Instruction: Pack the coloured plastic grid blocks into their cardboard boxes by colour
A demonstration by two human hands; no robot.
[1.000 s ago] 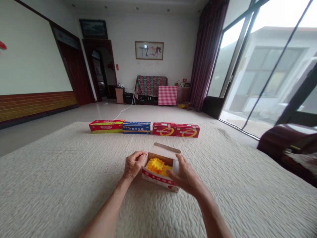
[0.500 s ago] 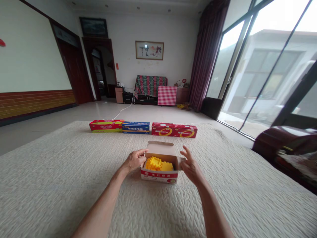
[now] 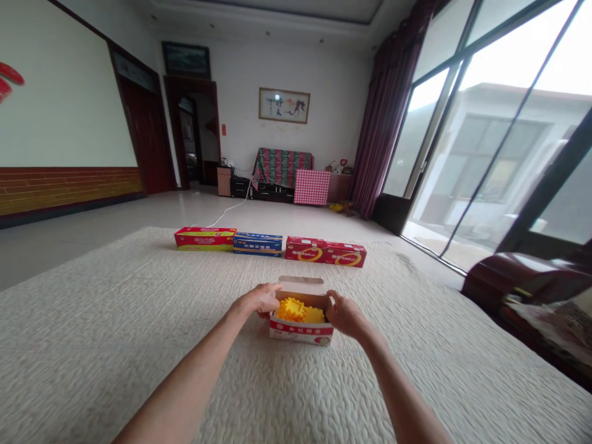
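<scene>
A small red-and-white cardboard box (image 3: 300,332) stands on the quilted cover in front of me, its long lid flap (image 3: 301,284) raised at the back. Inside lie several yellow plastic pieces (image 3: 300,311) with notched edges. My left hand (image 3: 264,298) holds the box's left side near the top rim, the fingers partly hidden behind it. On the opposite side, my right hand (image 3: 343,313) is closed at the right rim, thumb and fingers against the cardboard. The right side flap does not show beside that hand.
Beyond the open box stand a red-and-green box (image 3: 205,239), a blue box (image 3: 257,244) and two red boxes (image 3: 325,251) in a row. The textured cream cover (image 3: 139,320) lies under everything. A dark wooden seat (image 3: 518,277) is at the right.
My right hand has come inward from beside the right flap and closed at the box's rim. My left hand stays at the left side. The lid flap looks lower, and the camera view has tilted up.
</scene>
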